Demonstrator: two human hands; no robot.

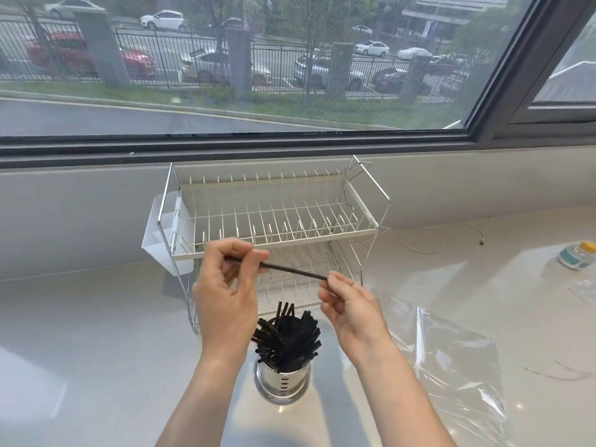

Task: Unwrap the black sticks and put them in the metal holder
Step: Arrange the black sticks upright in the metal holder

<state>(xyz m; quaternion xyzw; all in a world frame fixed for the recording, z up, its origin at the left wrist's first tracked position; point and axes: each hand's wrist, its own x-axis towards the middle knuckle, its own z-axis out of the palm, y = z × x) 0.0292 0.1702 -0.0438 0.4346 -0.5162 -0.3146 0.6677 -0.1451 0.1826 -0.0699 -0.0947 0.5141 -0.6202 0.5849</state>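
Note:
A single black stick (292,270) is held level above the counter, slanting down to the right. My left hand (225,291) pinches its left end between thumb and fingers. My right hand (350,306) pinches its right end. Whether a clear wrapper still covers the stick is too fine to tell. Directly below the hands stands the shiny metal holder (282,383), a perforated cylinder crammed with several black sticks (287,338) that fan out of its top.
A two-tier white wire dish rack (277,217) with a white plastic side cup (158,235) stands behind the holder against the window sill. Crumpled clear plastic wrap (458,359) lies on the counter at right. A white cable (435,235) and a small bottle (577,254) sit far right.

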